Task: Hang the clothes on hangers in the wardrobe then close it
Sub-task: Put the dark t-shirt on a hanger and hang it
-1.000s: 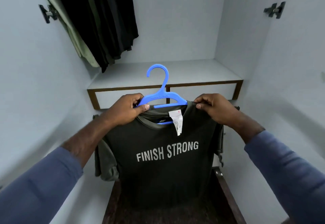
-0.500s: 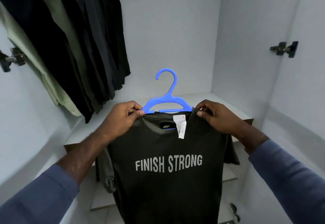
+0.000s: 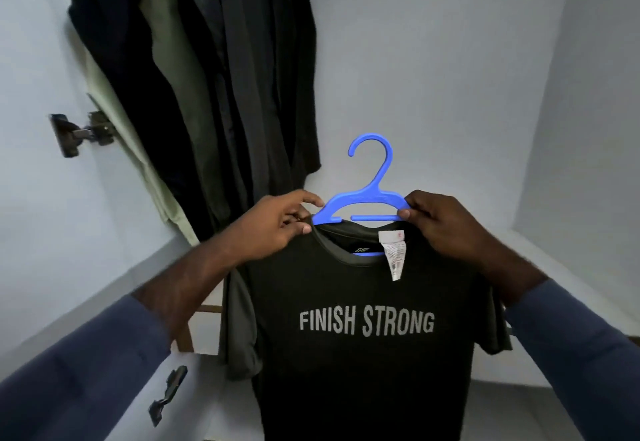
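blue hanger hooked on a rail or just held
Held, not hooked: the blue hanger has its hook free in air; left hand and right hand pinch its ends.

A domestic wardrobe [image 3: 433, 60] interior is shown: dark and pale green garments [image 3: 207, 77] are hung at upper left, metal door hinges [image 3: 81, 134] are fixed to the pale side panel [image 3: 41, 215], and a shelf [image 3: 207, 309] edged in brown wood is seen below.
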Demonstrator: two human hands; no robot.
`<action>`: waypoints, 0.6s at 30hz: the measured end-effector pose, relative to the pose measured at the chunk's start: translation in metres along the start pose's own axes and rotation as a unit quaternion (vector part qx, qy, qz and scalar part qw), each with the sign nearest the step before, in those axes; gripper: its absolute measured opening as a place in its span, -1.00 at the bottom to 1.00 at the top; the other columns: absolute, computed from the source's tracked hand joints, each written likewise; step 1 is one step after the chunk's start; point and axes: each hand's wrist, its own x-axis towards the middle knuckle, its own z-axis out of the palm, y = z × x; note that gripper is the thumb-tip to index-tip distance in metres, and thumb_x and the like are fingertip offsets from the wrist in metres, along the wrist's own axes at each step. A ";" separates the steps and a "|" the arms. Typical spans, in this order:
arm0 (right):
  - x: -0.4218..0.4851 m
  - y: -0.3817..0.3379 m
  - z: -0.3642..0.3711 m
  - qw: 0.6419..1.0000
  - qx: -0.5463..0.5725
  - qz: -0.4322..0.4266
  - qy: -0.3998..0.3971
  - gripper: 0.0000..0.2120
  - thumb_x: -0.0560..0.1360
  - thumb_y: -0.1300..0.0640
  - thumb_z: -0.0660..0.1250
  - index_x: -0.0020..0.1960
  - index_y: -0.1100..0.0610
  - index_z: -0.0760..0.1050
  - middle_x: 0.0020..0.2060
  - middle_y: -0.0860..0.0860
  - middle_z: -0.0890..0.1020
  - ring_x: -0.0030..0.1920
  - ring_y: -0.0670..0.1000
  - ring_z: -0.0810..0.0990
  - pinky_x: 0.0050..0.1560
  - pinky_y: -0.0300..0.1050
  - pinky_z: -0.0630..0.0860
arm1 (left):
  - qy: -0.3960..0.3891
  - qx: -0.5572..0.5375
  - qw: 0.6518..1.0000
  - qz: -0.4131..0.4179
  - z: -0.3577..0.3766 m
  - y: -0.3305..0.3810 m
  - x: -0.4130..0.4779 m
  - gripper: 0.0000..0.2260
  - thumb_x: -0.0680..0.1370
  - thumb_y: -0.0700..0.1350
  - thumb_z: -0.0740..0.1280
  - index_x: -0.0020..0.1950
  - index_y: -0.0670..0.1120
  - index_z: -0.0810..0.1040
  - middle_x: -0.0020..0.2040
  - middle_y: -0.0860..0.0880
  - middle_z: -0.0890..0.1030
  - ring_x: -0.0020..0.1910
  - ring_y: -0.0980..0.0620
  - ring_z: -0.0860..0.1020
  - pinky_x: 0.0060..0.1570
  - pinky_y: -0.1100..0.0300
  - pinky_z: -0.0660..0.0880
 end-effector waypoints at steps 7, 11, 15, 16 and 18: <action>0.061 0.025 -0.015 0.997 0.047 -0.042 -0.033 -0.84 0.62 0.13 0.29 -0.10 0.17 0.54 -0.25 0.07 0.60 -0.27 -0.05 0.47 -0.21 -0.14 0.35 | 0.004 0.326 0.943 0.065 -0.002 0.002 0.045 -0.84 0.55 -0.18 0.31 0.03 -0.15 0.67 -0.03 -0.07 0.67 -0.03 -0.01 0.63 0.05 0.19 0.50; 0.090 0.033 -0.017 0.994 0.061 -0.065 -0.060 -0.84 0.62 0.13 0.29 -0.11 0.15 0.54 -0.24 0.09 0.61 -0.28 -0.05 0.47 -0.20 -0.09 0.35 | -0.010 0.360 0.931 -0.065 -0.001 -0.001 0.062 -0.86 0.59 -0.22 0.26 0.00 -0.01 0.57 -0.07 0.10 0.55 0.05 -0.03 0.61 -0.06 0.46 0.38; 0.104 0.037 -0.014 0.990 0.080 -0.080 -0.088 -0.83 0.62 0.13 0.29 -0.12 0.14 0.55 -0.30 0.01 0.58 -0.33 -0.11 0.44 -0.24 -0.16 0.33 | -0.054 0.510 0.858 0.024 0.000 0.006 0.048 -0.67 0.66 -0.03 0.16 0.43 0.09 0.34 0.30 -0.06 0.44 0.09 -0.05 0.55 -0.05 0.00 0.56; 0.106 0.038 -0.010 0.989 0.082 -0.083 -0.095 -0.83 0.62 0.13 0.29 -0.13 0.13 0.55 -0.32 -0.02 0.57 -0.34 -0.14 0.43 -0.26 -0.20 0.33 | -0.093 0.551 0.829 0.004 -0.001 0.010 0.050 -0.67 0.67 0.01 0.11 0.45 0.10 0.31 0.32 -0.07 0.39 0.14 -0.06 0.51 -0.02 -0.02 0.54; 0.112 0.040 -0.006 0.987 0.081 -0.088 -0.104 -0.82 0.62 0.12 0.30 -0.16 0.10 0.54 -0.34 -0.05 0.55 -0.37 -0.16 0.42 -0.30 -0.25 0.31 | -0.147 0.617 0.773 0.012 0.001 0.016 0.059 -0.66 0.67 0.06 0.05 0.44 0.10 0.27 0.29 -0.09 0.35 0.14 -0.09 0.49 -0.07 0.01 0.51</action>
